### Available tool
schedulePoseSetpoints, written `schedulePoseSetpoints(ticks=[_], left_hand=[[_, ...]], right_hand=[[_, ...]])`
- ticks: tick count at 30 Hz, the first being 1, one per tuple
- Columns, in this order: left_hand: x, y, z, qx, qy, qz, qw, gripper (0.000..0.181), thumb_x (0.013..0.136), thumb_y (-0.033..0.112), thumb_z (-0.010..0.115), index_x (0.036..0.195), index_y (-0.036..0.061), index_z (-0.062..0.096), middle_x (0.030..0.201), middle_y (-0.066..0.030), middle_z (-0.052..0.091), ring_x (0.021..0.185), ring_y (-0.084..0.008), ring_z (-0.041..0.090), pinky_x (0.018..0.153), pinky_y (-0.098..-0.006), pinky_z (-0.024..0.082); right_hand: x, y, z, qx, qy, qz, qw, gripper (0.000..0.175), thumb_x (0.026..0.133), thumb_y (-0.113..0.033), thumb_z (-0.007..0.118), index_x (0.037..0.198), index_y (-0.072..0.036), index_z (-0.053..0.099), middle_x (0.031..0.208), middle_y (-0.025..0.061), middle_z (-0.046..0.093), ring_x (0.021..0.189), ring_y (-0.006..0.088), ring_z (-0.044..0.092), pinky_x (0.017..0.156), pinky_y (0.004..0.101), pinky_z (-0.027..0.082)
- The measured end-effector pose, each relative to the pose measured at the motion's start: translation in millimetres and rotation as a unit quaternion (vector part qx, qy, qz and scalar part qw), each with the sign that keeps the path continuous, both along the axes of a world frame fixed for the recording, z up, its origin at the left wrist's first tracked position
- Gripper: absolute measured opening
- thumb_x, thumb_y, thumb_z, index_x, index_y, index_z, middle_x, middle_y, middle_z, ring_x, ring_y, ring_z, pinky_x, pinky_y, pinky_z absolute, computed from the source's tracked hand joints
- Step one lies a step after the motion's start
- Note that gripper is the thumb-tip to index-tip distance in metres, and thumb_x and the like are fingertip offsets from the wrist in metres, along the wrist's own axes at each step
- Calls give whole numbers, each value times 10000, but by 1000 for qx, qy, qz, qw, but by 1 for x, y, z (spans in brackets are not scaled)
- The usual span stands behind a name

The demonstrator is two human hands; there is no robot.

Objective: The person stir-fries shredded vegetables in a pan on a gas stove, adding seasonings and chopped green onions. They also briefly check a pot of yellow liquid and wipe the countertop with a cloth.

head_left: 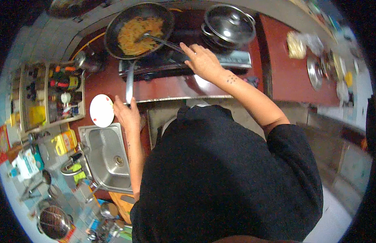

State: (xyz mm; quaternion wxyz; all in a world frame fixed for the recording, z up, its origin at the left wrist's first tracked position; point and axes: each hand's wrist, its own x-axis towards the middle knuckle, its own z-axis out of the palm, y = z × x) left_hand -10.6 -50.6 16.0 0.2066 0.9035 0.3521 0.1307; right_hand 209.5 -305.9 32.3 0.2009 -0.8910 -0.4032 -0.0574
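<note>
My right hand (203,60) holds the end of a metal spatula's handle (165,41). The spatula's blade is in a dark wok (111,39), among cooked orange and pale shreds of food (136,45). Over the counter's front left part is my left hand (126,114), its thumb and forefinger spread about the end of the wok's handle (130,82). Its other fingers come up against the edge of a white plate (101,111) with red marks on the rim; whether they touch it I cannot tell.
Right of the wok, a lidded steel pot (229,27) stands on the gas stove (236,59). A steel sink (107,158) and a rack of bottles (51,94) lie left. A yellow jug (65,142) stands near the sink. A cutting board (122,206) lies beyond it.
</note>
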Motion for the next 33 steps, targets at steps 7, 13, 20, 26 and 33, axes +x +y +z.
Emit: schedulePoseSetpoints(ticks=[7,13,20,26,33], left_hand=[[-48,-63,-5,126,-108,-91,982,624,904,209,685,1409,-54,429,1412,-264,393,1302,-432,367,1100,-535,312],[-159,-120,-85,65,-48,-179,981,545,877,191,699,1348,-17,521,1362,-226,461,1267,-406,413,1083,-486,346],[-307,-164,-190,-89,288,-151,942,377,876,293,669,1133,18,666,1126,-234,657,1088,-416,611,940,-490,478],[-378,-239,-270,-102,374,-207,898,400,888,338,590,1088,9,697,1037,-265,696,1035,-432,655,914,-478,504],[-417,-404,-324,-176,432,-303,831,412,900,317,576,1104,-14,710,1099,-257,699,1062,-381,672,910,-437,512]], right_hand=[[-143,-159,-35,14,143,-189,971,372,922,-212,617,1248,-33,615,1138,191,626,1039,396,625,897,482,518],[-288,-269,-108,-172,340,-170,909,329,938,-219,572,1197,-34,655,1138,239,656,1041,425,632,923,486,506],[-383,-403,-154,-217,435,-203,850,331,935,-281,570,1196,-111,684,1060,237,695,1009,421,660,909,501,526],[-463,-566,-169,-163,437,-279,839,365,928,-288,575,1182,-53,692,1057,225,701,1007,398,665,905,469,520],[-533,-761,-190,-170,505,-395,749,346,909,-268,552,1154,-76,704,1054,217,697,1026,426,645,905,486,516]])
